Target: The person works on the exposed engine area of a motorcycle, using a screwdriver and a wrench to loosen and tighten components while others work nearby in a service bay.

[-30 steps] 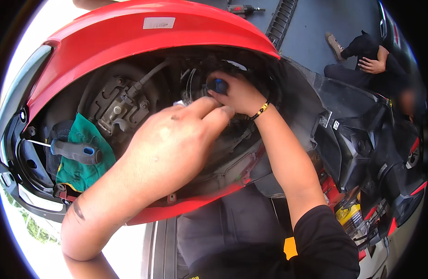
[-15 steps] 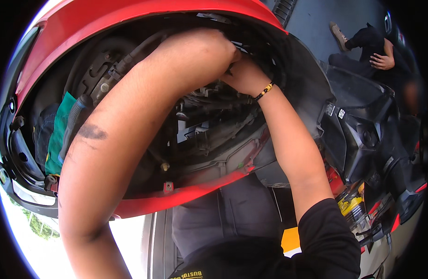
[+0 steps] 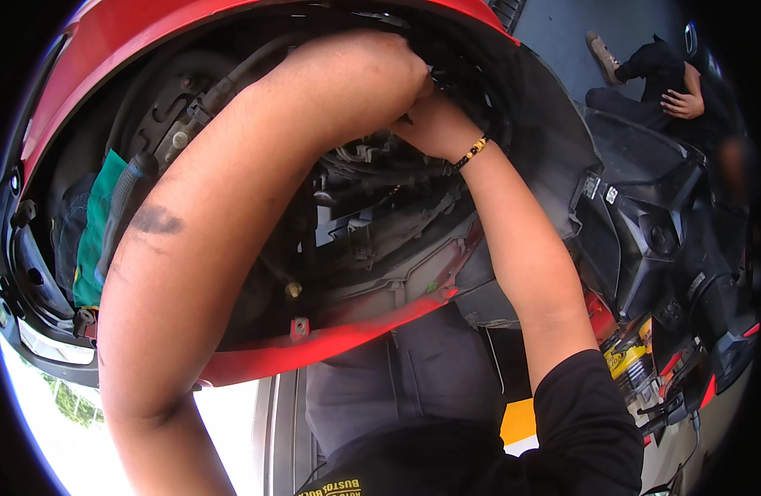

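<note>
Red body (image 3: 269, 364), its oval cavity (image 3: 372, 277) exposed.
The shell is glossy, arched along the top, with a narrow strip curving below the dark opening. Inside, grey-black machinery (image 3: 364, 153) sits packed around the upper middle, partly hidden; a metal bracket (image 3: 174, 112) is fixed at upper left, a dark hose (image 3: 252, 68) running beside it. A small brass-coloured fitting (image 3: 294, 289) shows near the lower strip.

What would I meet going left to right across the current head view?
Green cloth, left hand, right hand, bracelet, other person's shoe, other person's hand.
</note>
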The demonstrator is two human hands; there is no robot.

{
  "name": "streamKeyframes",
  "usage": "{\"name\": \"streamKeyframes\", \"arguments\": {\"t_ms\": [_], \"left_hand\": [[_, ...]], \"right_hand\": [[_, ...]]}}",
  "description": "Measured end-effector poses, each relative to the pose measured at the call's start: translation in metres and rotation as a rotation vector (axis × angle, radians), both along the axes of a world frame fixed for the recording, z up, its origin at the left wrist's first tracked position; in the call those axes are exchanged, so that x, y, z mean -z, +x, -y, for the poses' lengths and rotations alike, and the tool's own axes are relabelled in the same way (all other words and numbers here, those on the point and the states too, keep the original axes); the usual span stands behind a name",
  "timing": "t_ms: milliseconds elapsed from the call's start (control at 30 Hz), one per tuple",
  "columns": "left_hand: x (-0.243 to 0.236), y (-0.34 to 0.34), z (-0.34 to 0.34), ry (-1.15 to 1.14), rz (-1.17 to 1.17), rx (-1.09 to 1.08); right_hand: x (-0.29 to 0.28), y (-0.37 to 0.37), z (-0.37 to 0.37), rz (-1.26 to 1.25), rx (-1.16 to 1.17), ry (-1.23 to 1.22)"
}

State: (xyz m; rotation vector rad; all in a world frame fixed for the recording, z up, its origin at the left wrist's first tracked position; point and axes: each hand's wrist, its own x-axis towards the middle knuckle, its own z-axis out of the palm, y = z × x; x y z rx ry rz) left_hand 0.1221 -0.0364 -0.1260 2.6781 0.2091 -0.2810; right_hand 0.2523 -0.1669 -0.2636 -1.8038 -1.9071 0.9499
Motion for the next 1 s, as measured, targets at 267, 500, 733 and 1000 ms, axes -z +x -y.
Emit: {"name": "streamKeyframes", "arguments": {"t_ms": [267, 500, 733, 1000], "left_hand": [[0.01, -0.011, 0.003, 0.055, 0.009, -0.035], [-0.018, -0.002, -0.005, 0.03, -0.24, -0.009], [-0.034, -0.02, -0.002, 0.058, -0.176, 0.047], [-0.01, -0.018, 0.001, 0.165, -0.204, 0.1]], "right_hand": [[-0.002, -0.016, -0.003, 0.04, 0.042, 0.265], [0.003, -0.018, -0.014, 0.119, 0.012, 0.079], [-0.006, -0.014, -0.029, 0.031, -0.152, 0.077], [-0.032, -0.023, -0.026, 0.087, -0.034, -0.054]]}}
